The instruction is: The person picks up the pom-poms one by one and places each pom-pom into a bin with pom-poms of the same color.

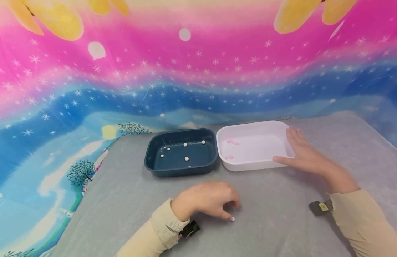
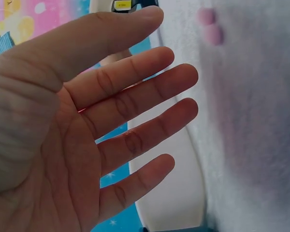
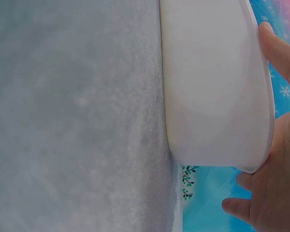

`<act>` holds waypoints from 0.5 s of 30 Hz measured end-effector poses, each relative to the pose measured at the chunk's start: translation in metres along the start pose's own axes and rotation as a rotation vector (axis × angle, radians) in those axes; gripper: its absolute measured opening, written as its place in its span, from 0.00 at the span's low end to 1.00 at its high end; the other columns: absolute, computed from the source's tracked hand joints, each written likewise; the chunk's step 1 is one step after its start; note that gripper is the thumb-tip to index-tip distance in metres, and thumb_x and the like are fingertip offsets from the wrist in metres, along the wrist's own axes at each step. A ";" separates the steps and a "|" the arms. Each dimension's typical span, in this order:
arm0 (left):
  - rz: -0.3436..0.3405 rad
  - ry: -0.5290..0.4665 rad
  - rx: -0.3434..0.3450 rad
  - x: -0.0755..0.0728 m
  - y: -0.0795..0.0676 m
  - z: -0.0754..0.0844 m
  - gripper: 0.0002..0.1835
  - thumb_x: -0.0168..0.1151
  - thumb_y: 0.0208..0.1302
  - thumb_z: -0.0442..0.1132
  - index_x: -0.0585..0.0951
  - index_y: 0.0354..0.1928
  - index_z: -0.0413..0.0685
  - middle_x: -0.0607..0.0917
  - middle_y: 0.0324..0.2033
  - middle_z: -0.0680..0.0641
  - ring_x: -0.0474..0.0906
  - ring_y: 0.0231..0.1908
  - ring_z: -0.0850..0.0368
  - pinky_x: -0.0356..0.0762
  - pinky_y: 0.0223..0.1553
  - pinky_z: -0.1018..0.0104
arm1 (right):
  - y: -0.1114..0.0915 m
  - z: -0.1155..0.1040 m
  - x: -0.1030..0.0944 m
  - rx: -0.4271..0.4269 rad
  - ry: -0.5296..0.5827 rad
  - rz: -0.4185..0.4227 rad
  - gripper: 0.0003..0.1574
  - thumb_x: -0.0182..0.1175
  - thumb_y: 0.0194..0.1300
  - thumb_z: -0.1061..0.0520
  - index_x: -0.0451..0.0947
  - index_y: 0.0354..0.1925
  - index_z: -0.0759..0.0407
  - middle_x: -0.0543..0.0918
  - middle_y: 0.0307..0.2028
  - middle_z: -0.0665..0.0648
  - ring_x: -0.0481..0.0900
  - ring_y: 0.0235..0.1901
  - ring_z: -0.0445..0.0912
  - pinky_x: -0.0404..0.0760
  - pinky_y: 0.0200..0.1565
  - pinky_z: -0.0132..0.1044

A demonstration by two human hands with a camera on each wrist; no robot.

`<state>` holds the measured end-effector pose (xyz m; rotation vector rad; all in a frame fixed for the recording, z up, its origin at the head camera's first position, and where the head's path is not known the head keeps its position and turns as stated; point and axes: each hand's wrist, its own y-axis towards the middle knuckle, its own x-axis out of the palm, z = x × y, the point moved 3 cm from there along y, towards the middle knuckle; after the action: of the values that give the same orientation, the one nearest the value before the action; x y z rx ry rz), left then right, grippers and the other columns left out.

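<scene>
My left hand (image 1: pixel 211 198) hovers over the grey cloth in front of the two bins, fingers loosely bent and holding nothing. By its thumb tip in the head view lies a small pink bead (image 1: pixel 232 218). The left wrist view shows two pink beads (image 2: pixel 213 35) on the cloth, apart from the thumb. My right hand (image 1: pixel 305 153) rests against the right end of the white bin (image 1: pixel 249 166), thumb over the front rim and fingers extended at the far corner. Several pink beads (image 1: pixel 229 141) lie at the left inside that bin.
A dark blue bin (image 1: pixel 182 172) stands left of the white one, their ends touching or nearly so. Several white beads (image 1: pixel 186 159) are spread on its floor. Grey cloth (image 1: pixel 269 214) covers the table. A colourful printed backdrop (image 1: pixel 198 78) hangs behind and at the sides.
</scene>
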<state>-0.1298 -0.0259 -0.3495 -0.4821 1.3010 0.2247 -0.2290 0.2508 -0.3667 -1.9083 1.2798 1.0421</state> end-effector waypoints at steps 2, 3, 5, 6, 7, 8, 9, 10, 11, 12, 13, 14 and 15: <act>-0.011 -0.025 0.007 0.003 0.001 0.000 0.10 0.67 0.53 0.50 0.81 0.35 0.57 0.77 0.28 0.60 0.68 0.28 0.70 0.64 0.30 0.79 | 0.000 0.000 0.000 -0.001 -0.002 0.002 0.70 0.55 0.58 0.31 0.20 0.69 0.62 0.18 0.69 0.56 0.13 0.67 0.54 0.32 0.64 0.64; -0.015 -0.037 0.008 0.005 0.002 0.001 0.08 0.67 0.53 0.48 0.81 0.34 0.57 0.77 0.27 0.60 0.68 0.28 0.70 0.64 0.29 0.79 | 0.000 0.000 -0.001 -0.001 -0.003 0.002 0.70 0.55 0.58 0.31 0.20 0.69 0.62 0.18 0.69 0.56 0.13 0.67 0.54 0.32 0.64 0.64; -0.020 -0.057 0.008 0.007 0.003 0.001 0.07 0.67 0.53 0.47 0.80 0.32 0.57 0.76 0.26 0.60 0.68 0.27 0.71 0.63 0.28 0.80 | 0.000 0.000 -0.001 -0.005 -0.002 0.002 0.70 0.55 0.57 0.31 0.20 0.69 0.62 0.18 0.69 0.57 0.13 0.67 0.54 0.32 0.64 0.64; -0.023 -0.070 0.009 0.009 0.003 0.002 0.07 0.67 0.52 0.46 0.80 0.32 0.57 0.76 0.26 0.60 0.68 0.27 0.71 0.63 0.28 0.80 | 0.000 0.000 -0.001 -0.005 -0.003 0.002 0.70 0.55 0.57 0.31 0.20 0.69 0.62 0.18 0.69 0.57 0.13 0.67 0.54 0.32 0.64 0.64; -0.026 -0.081 0.007 0.010 0.004 0.002 0.07 0.68 0.52 0.46 0.80 0.32 0.57 0.76 0.25 0.60 0.68 0.27 0.71 0.63 0.28 0.80 | 0.000 0.000 -0.001 -0.005 -0.005 0.002 0.70 0.55 0.57 0.31 0.20 0.69 0.62 0.18 0.69 0.57 0.13 0.67 0.54 0.32 0.64 0.64; -0.028 -0.092 0.004 0.011 0.004 0.002 0.07 0.68 0.52 0.45 0.80 0.31 0.57 0.76 0.25 0.60 0.68 0.27 0.72 0.64 0.28 0.81 | 0.000 -0.001 -0.001 -0.006 -0.004 0.002 0.70 0.55 0.57 0.31 0.20 0.69 0.63 0.18 0.69 0.57 0.13 0.67 0.54 0.32 0.64 0.64; -0.029 -0.094 0.003 0.011 0.004 0.003 0.07 0.68 0.51 0.45 0.80 0.31 0.57 0.76 0.25 0.61 0.68 0.27 0.72 0.64 0.28 0.81 | 0.000 -0.001 -0.001 -0.007 -0.005 0.002 0.70 0.55 0.57 0.31 0.20 0.69 0.63 0.18 0.69 0.57 0.13 0.67 0.54 0.32 0.64 0.64; -0.029 -0.100 0.002 0.012 0.004 0.003 0.08 0.69 0.51 0.45 0.80 0.31 0.57 0.76 0.25 0.61 0.68 0.26 0.72 0.64 0.28 0.81 | 0.000 -0.001 -0.001 -0.004 -0.006 0.002 0.70 0.55 0.58 0.31 0.21 0.69 0.62 0.18 0.69 0.57 0.13 0.67 0.53 0.33 0.64 0.64; -0.028 -0.104 0.002 0.012 0.005 0.003 0.08 0.69 0.51 0.45 0.80 0.31 0.57 0.76 0.25 0.61 0.68 0.26 0.72 0.64 0.28 0.81 | 0.000 -0.001 -0.001 -0.004 -0.005 0.002 0.70 0.55 0.58 0.31 0.21 0.69 0.62 0.18 0.69 0.57 0.13 0.67 0.53 0.33 0.64 0.64; -0.027 -0.105 0.000 0.013 0.005 0.003 0.08 0.69 0.50 0.45 0.79 0.30 0.57 0.76 0.24 0.61 0.68 0.26 0.73 0.64 0.28 0.81 | -0.001 -0.001 -0.001 -0.008 -0.006 0.002 0.70 0.55 0.58 0.31 0.21 0.69 0.63 0.18 0.69 0.57 0.13 0.67 0.54 0.32 0.64 0.64; -0.025 -0.105 -0.001 0.013 0.005 0.003 0.08 0.70 0.50 0.45 0.79 0.30 0.57 0.76 0.24 0.61 0.68 0.25 0.73 0.64 0.27 0.81 | 0.000 -0.001 -0.001 -0.009 -0.003 0.002 0.70 0.55 0.58 0.31 0.21 0.69 0.63 0.18 0.69 0.57 0.13 0.67 0.54 0.32 0.64 0.64; -0.021 -0.101 -0.002 0.014 0.005 0.003 0.08 0.70 0.50 0.45 0.79 0.29 0.57 0.76 0.23 0.61 0.68 0.25 0.73 0.63 0.27 0.81 | 0.000 -0.001 -0.001 -0.010 0.001 0.005 0.70 0.56 0.58 0.31 0.21 0.69 0.63 0.18 0.69 0.57 0.13 0.67 0.54 0.32 0.64 0.64; -0.018 -0.097 -0.004 0.014 0.005 0.003 0.08 0.70 0.49 0.45 0.79 0.28 0.57 0.76 0.23 0.62 0.68 0.24 0.73 0.63 0.26 0.81 | 0.000 -0.001 -0.001 -0.012 0.002 0.006 0.70 0.56 0.58 0.31 0.20 0.69 0.62 0.18 0.69 0.57 0.14 0.67 0.54 0.32 0.64 0.64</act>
<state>-0.1254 -0.0217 -0.3631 -0.4810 1.2011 0.2330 -0.2292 0.2504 -0.3657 -1.9163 1.2836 1.0535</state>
